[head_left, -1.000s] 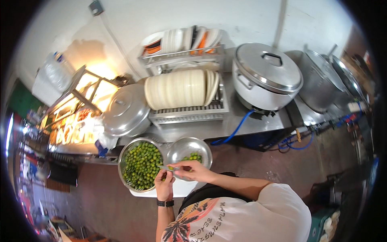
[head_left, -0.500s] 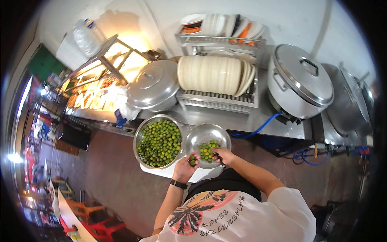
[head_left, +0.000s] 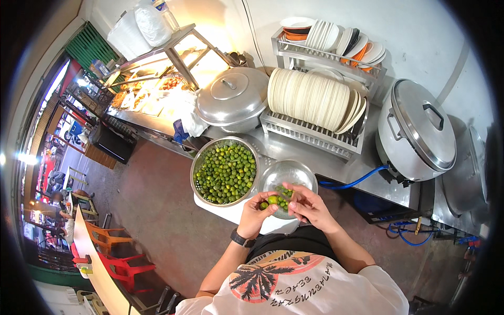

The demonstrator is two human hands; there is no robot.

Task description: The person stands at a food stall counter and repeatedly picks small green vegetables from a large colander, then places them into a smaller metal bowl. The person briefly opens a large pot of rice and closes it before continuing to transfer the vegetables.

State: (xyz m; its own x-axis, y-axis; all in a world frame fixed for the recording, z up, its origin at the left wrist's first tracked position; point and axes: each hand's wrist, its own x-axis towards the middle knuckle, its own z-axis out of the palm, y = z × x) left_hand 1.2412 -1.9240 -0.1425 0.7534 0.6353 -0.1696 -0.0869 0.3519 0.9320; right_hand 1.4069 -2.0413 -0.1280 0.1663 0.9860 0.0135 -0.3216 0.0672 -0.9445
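A metal colander (head_left: 198, 164) full of small green limes (head_left: 227, 173) sits on a white stool top (head_left: 226, 210). Beside it on the right is a smaller metal bowl (head_left: 294, 172) holding a few cut green pieces. My left hand (head_left: 257, 210), with a dark watch on the wrist, pinches a small green lime (head_left: 272, 199) over the bowl's near rim. My right hand (head_left: 310, 206) meets it from the right, fingertips closed at the same lime. What the right fingers hold is too small to tell.
Behind the bowls runs a steel counter with a lidded wide pot (head_left: 232, 100), a dish rack of stacked cream plates (head_left: 310, 100) and a large lidded cooker (head_left: 420, 134). A blue hose (head_left: 357, 182) hangs below. A lit food display (head_left: 157, 84) stands left; red plastic chairs (head_left: 123, 268) lower left.
The view has swung, so the counter and bowls sit further right and higher. Both hands stay together at the small bowl, still working one lime.
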